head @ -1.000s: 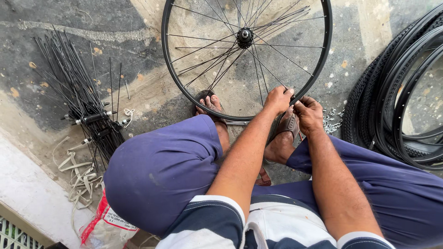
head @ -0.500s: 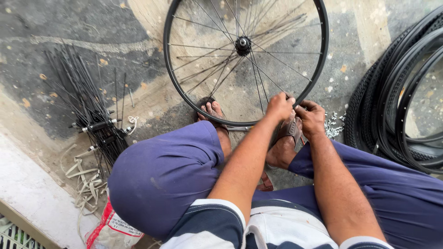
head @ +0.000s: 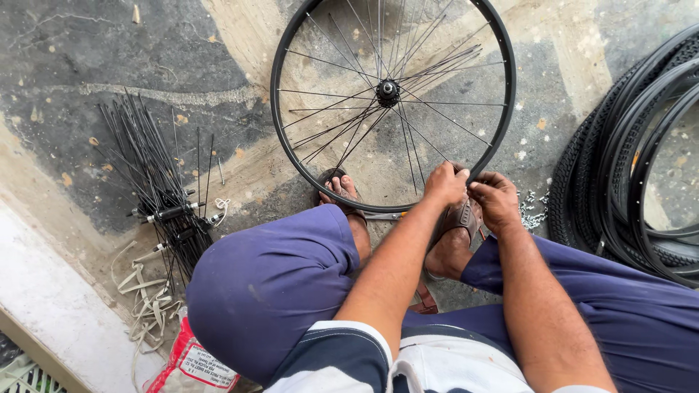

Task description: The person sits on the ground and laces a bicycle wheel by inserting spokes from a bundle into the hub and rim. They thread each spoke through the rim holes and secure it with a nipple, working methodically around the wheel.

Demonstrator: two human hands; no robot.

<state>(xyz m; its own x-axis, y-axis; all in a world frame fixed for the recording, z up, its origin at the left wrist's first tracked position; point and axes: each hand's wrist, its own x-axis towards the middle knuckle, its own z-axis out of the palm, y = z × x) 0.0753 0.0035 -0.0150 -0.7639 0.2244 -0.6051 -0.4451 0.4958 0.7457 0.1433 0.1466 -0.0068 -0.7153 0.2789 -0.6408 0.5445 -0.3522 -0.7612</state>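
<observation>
A black bicycle wheel rim point(head: 280, 138) with thin spokes and a hub point(head: 386, 92) lies flat on the concrete floor in front of me. My left hand point(head: 445, 183) pinches the near edge of the rim, fingers closed on a spoke end there. My right hand point(head: 496, 200) grips the rim right beside it, thumb close to the left hand. My sandalled feet point(head: 342, 193) rest under the rim's near edge, and my knees in blue trousers point(head: 269, 284) frame the hands.
A bundle of loose black spokes point(head: 156, 182) lies on the floor to the left, with pale straps point(head: 142, 291) and a red-and-white bag point(head: 193, 360) below it. Stacked black tyres and rims point(head: 626, 160) sit at the right. A small chain point(head: 534, 211) lies by the right hand.
The view has shifted slightly, so the wheel sits lower in the frame. Both hands stay on the same spot at the rim's near edge.
</observation>
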